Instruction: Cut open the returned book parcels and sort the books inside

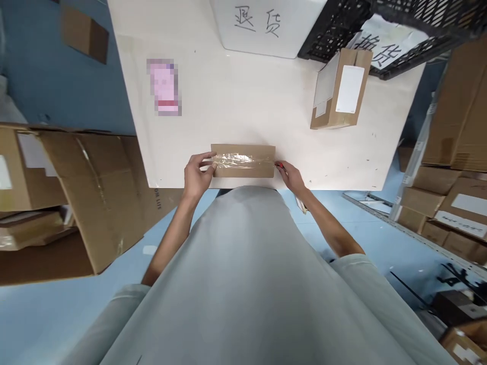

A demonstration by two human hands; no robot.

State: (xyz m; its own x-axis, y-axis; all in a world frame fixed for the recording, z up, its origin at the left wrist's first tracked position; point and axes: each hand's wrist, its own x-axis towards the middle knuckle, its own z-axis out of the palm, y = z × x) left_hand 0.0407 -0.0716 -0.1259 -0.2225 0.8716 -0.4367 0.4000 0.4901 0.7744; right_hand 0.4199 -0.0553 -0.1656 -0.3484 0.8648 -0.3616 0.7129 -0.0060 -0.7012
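A long, flat cardboard box (243,171) lies at the near edge of the white table, with shiny clear tape running along its top. The thumb and fingers of my left hand (197,175) grip its left end. At the opposite end, my right hand (292,177) is closed around a small red and black tool (280,166) that looks like a utility knife. Its tip is by the box's right edge; the blade is too small to make out.
An upright carton (342,90) with a white label stands at the right on the white table (236,96). Behind are a white bin (266,23) and a black crate (331,30). A blurred pink item (164,87) lies left. A large open carton (95,192) stands beside the table.
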